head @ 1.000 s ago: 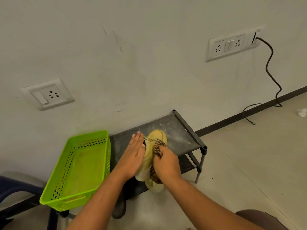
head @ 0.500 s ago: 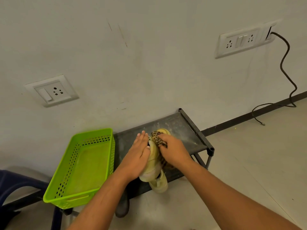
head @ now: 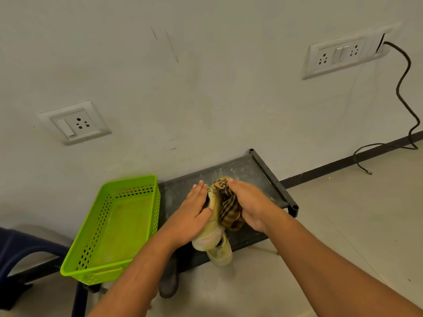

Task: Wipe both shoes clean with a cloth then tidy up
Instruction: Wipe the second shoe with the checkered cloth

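A pale yellow shoe (head: pixel 209 234) lies on the dark shoe rack (head: pixel 258 175), toe toward the wall. My left hand (head: pixel 192 211) holds its left side, fingers straight and thumb hooked over the shoe's top. My right hand (head: pixel 249 204) grips a brown-and-black striped cloth (head: pixel 227 205) and presses it on the shoe's top near the toe. A second pale yellow shoe (head: pixel 220 253) sits lower, just under the first one, at the rack's front edge.
A bright green perforated basket (head: pixel 114 225) stands left of the rack on a dark blue chair (head: pixel 13 248). A black shoe (head: pixel 168 282) stands on the floor under my left forearm. A black cable (head: pixel 405 106) hangs from the wall socket at right.
My right hand has slid the cloth from the shoe's laces forward to the toe. My left hand has stayed on the shoe's side. The camera has tilted slightly.
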